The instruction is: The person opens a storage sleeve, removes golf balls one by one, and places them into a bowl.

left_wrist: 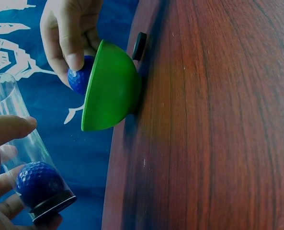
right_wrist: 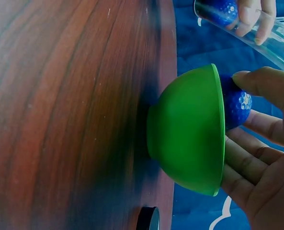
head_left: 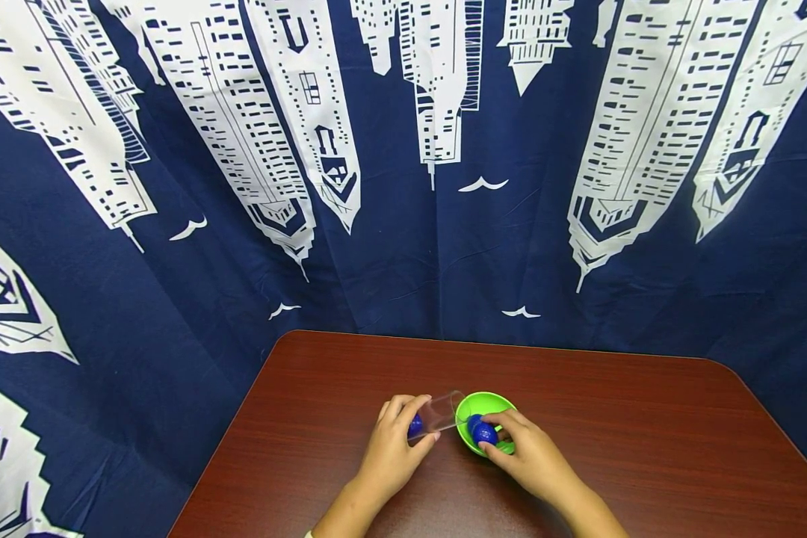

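Note:
My left hand (head_left: 393,444) grips a clear plastic tube (head_left: 441,413), tilted with its mouth toward the bowl. At the tube's bottom sits a blue dimpled golf ball (left_wrist: 39,183), against a black end cap (left_wrist: 53,206). My right hand (head_left: 527,452) pinches another blue golf ball (right_wrist: 236,101) between thumb and fingers at the rim of a green bowl (head_left: 482,403). Part of a further blue ball (head_left: 474,423) shows beside it inside the bowl. The bowl stands upright on the table.
A small black round cap (left_wrist: 140,46) lies on the brown wooden table (head_left: 350,366) near the bowl. Behind the table hangs a dark blue cloth (head_left: 403,284) printed with white buildings and birds.

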Motion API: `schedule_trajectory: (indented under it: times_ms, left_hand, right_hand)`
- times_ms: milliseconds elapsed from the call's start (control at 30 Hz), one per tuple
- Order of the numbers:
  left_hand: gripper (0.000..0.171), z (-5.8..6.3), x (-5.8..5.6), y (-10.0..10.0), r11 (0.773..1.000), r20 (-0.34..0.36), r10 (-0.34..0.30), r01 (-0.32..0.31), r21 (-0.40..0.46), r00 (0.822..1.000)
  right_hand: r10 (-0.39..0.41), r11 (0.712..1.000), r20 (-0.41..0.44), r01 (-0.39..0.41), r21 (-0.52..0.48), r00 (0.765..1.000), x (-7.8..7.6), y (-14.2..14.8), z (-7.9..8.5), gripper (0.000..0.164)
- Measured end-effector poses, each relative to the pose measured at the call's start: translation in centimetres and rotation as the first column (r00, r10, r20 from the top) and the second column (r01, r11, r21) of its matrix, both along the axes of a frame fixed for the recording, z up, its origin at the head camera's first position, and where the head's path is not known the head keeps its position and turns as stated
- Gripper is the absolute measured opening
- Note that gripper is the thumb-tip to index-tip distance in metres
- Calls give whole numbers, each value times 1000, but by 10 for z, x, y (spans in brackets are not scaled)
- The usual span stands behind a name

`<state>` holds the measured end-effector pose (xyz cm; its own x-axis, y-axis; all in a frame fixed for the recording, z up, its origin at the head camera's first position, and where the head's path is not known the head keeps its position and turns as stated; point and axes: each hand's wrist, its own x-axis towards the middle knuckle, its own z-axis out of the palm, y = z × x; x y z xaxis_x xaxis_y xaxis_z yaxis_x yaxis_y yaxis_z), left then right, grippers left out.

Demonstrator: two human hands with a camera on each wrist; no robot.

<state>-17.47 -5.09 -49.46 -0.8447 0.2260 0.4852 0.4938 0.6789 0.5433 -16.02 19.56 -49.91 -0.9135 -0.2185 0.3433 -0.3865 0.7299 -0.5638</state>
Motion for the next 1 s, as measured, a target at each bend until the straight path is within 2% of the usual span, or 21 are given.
schedule_trajectory:
  times_ms: [200,567,800,1000]
  left_hand:
    - [57,-1,-1,0,1000,-3,-2,2,5,1000]
    - [56,-1,1,-1,1000,-8,-2,2,14,1000]
    - [56,0,1,-2,1000,-4,-1,1,14,1000]
    - [56,-1,0,-2,1000,-11,-3,3,20,1000]
  right_hand:
    - [28,999,-5,-27,42,1000,-3,-1,1,32]
    - [86,990,67,-93,110,994,-11,2,8,36]
    - [136,976,69,-146,162,988,-17,3,12,34]
    - [146,960,57,-155,234,988,-22,3,18,34]
